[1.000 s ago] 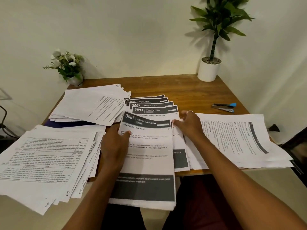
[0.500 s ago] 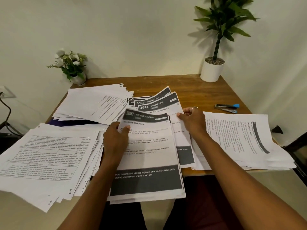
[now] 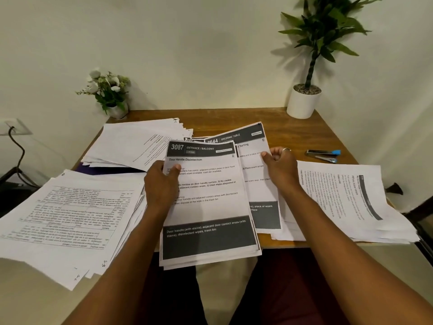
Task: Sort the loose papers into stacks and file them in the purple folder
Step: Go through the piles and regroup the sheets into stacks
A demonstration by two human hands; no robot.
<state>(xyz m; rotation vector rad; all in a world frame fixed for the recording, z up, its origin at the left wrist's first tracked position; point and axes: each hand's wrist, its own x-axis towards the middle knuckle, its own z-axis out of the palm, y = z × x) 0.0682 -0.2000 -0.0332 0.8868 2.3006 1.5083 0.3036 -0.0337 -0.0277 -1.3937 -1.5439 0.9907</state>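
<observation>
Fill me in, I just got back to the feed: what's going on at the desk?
A person is sorting papers at a wooden table. The left hand grips the 3087 stack by its left edge, thumb on top; the stack's near end overhangs the table. The right hand pinches the 3644 sheet beside it. The near-left pile and right pile lie flat, and the far-left pile covers the purple folder, so filing seemingly hasn't begun.

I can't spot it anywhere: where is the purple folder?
In the head view, the purple folder peeks out at left from under the far-left paper stack, near the left hand.
</observation>
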